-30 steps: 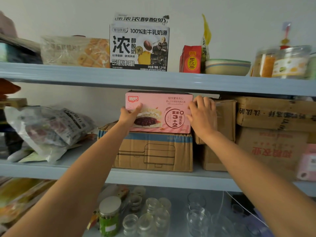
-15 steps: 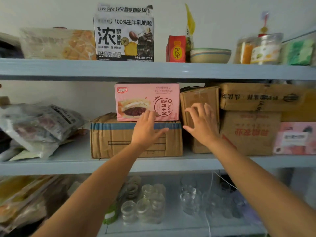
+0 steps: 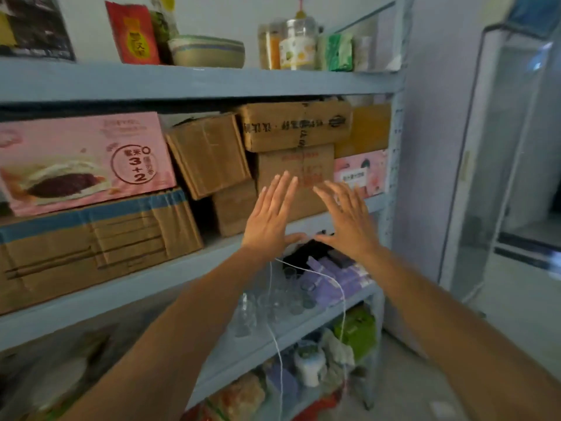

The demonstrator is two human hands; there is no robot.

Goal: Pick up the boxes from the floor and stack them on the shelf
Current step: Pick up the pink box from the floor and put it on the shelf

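Head view: left hand [image 3: 268,218], right hand [image 3: 349,221], both empty, fingers spread.

Both bare arms reach forward and up from the lower corners. The left hand [image 3: 271,218] is flat, fingers straight and together, thumb pointing right. The right hand [image 3: 347,219] is beside it with fingers spread, thumb pointing left. The thumb tips nearly meet; neither hand holds anything.
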